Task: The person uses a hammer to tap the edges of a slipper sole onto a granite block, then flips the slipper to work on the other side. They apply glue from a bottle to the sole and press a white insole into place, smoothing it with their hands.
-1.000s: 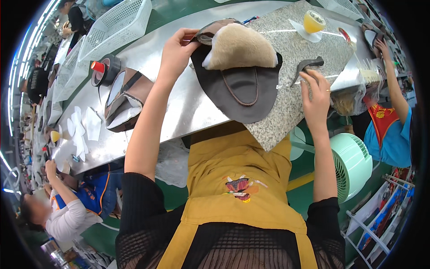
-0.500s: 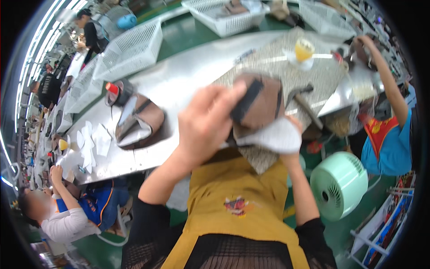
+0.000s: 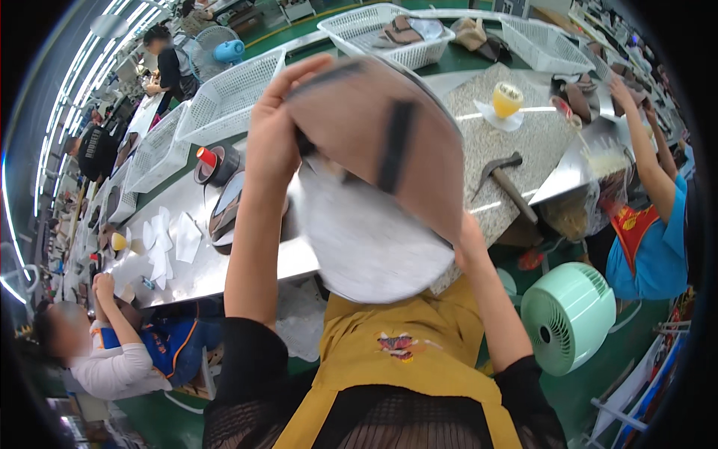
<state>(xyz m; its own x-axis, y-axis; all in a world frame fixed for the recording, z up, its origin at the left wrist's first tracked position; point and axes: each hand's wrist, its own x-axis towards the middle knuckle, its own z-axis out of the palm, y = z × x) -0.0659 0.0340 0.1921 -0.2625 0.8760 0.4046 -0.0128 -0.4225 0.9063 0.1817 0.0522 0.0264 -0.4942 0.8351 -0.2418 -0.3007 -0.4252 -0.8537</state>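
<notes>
Close before me, both hands hold up a brown shoe upper [image 3: 432, 161] with black strips and a pale grey-white lining. My left hand [image 3: 273, 131] grips its upper left edge, the fingers curled over the rim. At the lower right side my right hand [image 3: 468, 243] holds the edge, its fingers mostly hidden behind the piece. A second brown upper [image 3: 226, 209] lies on the metal bench, partly behind my left forearm. Next to it stands a dark round pot [image 3: 223, 170] with a red top [image 3: 206, 156]. White cut pieces [image 3: 158, 241] lie left of these.
A hammer [image 3: 505, 179] and a yellow cup [image 3: 507, 99] on a white sheet rest on the stone slab [image 3: 479, 97]. White baskets [image 3: 232, 97] line the bench's far side. A green fan [image 3: 568, 318] stands at right. Co-workers sit left [image 3: 120, 359] and right [image 3: 649, 239].
The shoe upper has come up nearer and tilted, showing more of its pale lining. My left hand has moved up and left to its far edge; my right hand has moved slightly left.
</notes>
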